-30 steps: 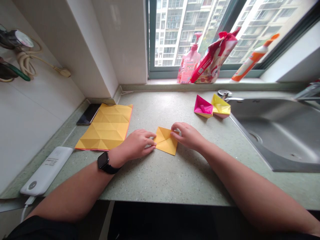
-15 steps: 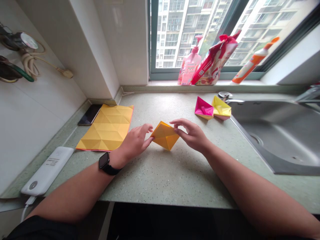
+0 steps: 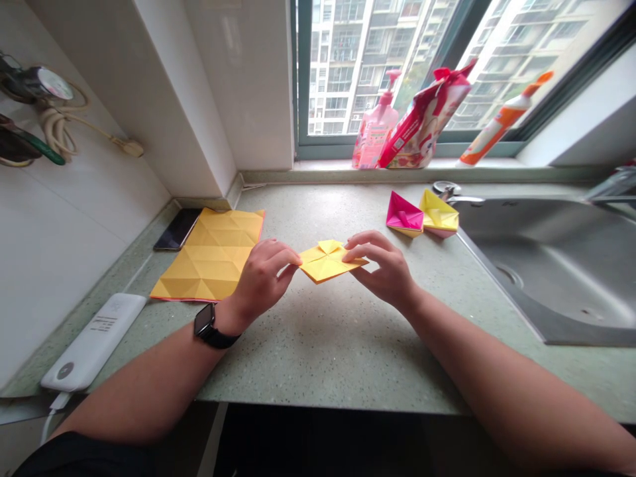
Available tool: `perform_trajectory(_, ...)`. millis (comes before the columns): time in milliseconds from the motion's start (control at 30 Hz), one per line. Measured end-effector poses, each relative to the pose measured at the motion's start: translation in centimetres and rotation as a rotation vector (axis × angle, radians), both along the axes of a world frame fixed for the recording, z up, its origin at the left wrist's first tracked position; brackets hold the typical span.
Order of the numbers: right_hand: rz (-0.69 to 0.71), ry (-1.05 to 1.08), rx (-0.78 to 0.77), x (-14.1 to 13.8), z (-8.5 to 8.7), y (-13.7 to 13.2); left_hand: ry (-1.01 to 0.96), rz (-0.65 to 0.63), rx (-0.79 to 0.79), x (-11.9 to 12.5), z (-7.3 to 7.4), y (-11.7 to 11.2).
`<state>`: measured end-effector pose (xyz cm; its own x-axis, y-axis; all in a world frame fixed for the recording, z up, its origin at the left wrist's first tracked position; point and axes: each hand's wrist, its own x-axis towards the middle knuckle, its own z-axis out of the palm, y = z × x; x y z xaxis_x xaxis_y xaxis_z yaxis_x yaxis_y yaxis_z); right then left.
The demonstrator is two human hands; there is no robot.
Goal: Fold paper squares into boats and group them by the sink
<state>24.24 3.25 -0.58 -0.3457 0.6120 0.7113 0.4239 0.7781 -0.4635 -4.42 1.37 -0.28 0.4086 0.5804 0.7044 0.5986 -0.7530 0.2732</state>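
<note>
A folded yellow origami square sits at the middle of the frame, between your two hands and above the counter's front edge, with its creased flaps meeting near the top. Your left hand is closed on its left corner, fingertips pinching the paper, and your right hand grips its right side, with the fingers curved over the top. Your left wrist wears a black smartwatch. Both hands are over a speckled green stone counter. To the left lies a large creased yellow paper sheet, just beside your left hand and partly over a black smartphone. A white power bank lies at lower left. To the right, a folded pink paper piece and a folded yellow paper piece touch each other beside a stainless steel sink. Along the window sill at upper right stand a pink pump bottle, a red-and-white bag and an orange-and-white tube.
</note>
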Motion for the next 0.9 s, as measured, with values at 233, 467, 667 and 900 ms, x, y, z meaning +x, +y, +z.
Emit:
perform_trajectory(233, 0.012, -0.093, 0.053, -0.2, -0.4, -0.3, 0.062, -0.016, 0.022, 0.2, 0.5, -0.7)
perform_trajectory(467, -0.018, -0.117, 0.061, -0.3, -0.7, -0.4, 0.014, -0.123, 0.039, 0.7, 0.7, -1.6)
perform_trajectory(667, -0.120, 0.012, -0.066, 0.1, -1.1, 0.3, -0.210, -0.125, -0.116, 0.8, 0.9, -1.5)
perform_trajectory(900, 0.118, 0.030, -0.287, 0.1, -1.7, 0.9, -0.426, -0.240, -0.440, 1.2, 0.7, -1.1)
